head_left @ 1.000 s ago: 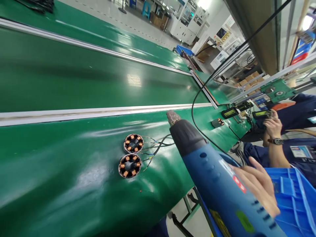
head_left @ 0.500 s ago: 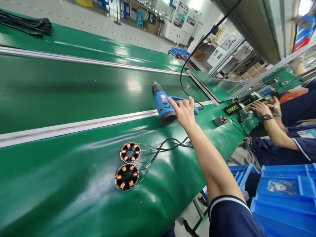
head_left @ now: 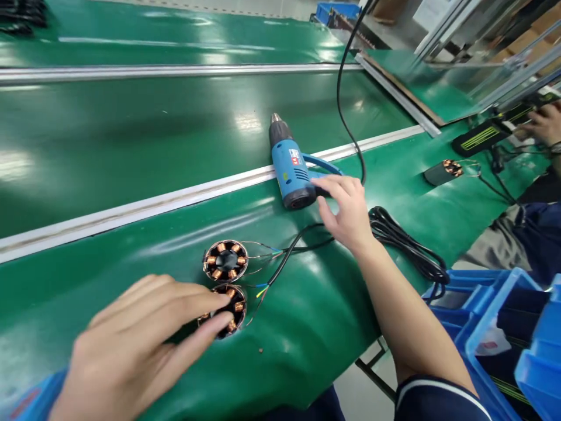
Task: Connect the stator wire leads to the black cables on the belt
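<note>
A blue heat gun [head_left: 289, 169] lies on the green-covered bench, its metal nozzle facing away from me. My right hand [head_left: 348, 213] is beside its handle, thumb apart from the fingers and nothing in the grasp. Two round stators with copper coils sit side by side nearer to me. Over the nearer stator [head_left: 239, 307] is my left hand [head_left: 135, 342], thumb and forefinger parted above its coils and hiding part of it. The farther stator [head_left: 226, 261] is uncovered. Thin bare-ended wires run from both to black cables [head_left: 287, 257], which pass under my right wrist.
Bundled black cable [head_left: 407, 245] lies right of my forearm. A dark cylinder with coils [head_left: 442, 172] lies farther right, near a co-worker's hand [head_left: 546, 123]. Blue bins [head_left: 486, 327] stand at lower right. A pale rail [head_left: 175, 202] crosses the bench, and the gun's cord [head_left: 339, 93] rises behind.
My right hand has drawn back from the heat gun, which it was touching. My left hand has come into view over the nearer stator. The view has shifted, showing more of the cable bundle.
</note>
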`<state>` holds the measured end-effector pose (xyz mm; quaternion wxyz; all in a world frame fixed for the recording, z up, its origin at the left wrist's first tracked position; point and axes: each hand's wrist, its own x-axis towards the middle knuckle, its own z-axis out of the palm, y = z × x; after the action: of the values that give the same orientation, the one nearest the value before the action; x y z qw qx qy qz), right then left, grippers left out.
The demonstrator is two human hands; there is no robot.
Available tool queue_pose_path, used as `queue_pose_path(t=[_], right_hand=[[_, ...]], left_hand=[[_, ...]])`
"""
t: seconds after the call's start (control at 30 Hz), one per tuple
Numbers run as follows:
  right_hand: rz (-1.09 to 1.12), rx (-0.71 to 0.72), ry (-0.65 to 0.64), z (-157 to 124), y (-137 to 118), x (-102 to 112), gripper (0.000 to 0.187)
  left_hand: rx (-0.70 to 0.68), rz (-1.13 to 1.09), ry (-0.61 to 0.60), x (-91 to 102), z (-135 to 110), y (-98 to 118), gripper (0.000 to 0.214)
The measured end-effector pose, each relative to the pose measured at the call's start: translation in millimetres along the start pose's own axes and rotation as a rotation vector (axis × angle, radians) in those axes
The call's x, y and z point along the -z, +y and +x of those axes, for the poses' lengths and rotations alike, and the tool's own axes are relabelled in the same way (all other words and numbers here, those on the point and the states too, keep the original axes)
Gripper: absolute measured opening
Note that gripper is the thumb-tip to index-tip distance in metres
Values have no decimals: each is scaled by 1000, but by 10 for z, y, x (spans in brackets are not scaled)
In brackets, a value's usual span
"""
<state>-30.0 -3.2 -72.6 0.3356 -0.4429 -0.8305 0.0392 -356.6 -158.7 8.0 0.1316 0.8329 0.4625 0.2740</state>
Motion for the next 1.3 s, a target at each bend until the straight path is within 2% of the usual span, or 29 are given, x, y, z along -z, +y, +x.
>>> queue_pose_path(t=[0.07, 0.17, 0.23, 0.3, 0.43, 0.63, 0.7, 0.77, 0.9, 0.97, 1.0, 1.03, 1.1, 1.2, 1.23, 1.3], right_hand=[[239, 22, 55, -92, -358, 133, 19], [492, 116, -48, -214, -780, 229, 10], [551, 173, -117, -280, -914, 203, 12], [515, 209, -150, -331, -952, 140, 15], [456, 234, -144, -384, -928, 52, 10], [492, 261, -76, -365, -982, 81, 5], [453, 265, -86, -351, -927, 158, 9], [357, 188, -109, -378, -752, 284, 25], [19, -144, -164, -625, -88, 600, 70], [-101, -222, -299, -787, 254, 702, 93], [-133, -234, -365, -853, 388, 720, 98], [-155, -237, -402, -898, 485, 713, 98], [-186, -202, -400, -921, 561, 627, 89], [-182, -78, -374, -818, 435, 372, 81], [-166, -37, -390, -769, 367, 279, 74], [-167, 29, -389, -685, 252, 136, 44]], left_hand=[[-57, 12, -43, -103, 89, 75, 14], [-25, -6, -80, -204, 161, 150, 11], [-15, -5, -90, -231, 177, 164, 10], [2, -10, -97, -241, 177, 161, 10], [46, -60, -95, -257, 160, 147, 13], [59, -104, -79, -293, 185, 178, 14], [39, -88, -91, -246, 179, 163, 14], [21, -20, -114, -158, 135, 95, 11], [66, 212, -159, -4, -49, -190, 38], [90, 298, -190, 5, -121, -311, 48], [100, 327, -209, -7, -135, -343, 50], [105, 346, -221, -27, -132, -355, 51], [96, 375, -227, -85, -77, -329, 46], [12, 465, -197, -190, 78, -251, 38], [-15, 498, -190, -221, 132, -230, 38], [-14, 533, -213, -262, 227, -201, 39]])
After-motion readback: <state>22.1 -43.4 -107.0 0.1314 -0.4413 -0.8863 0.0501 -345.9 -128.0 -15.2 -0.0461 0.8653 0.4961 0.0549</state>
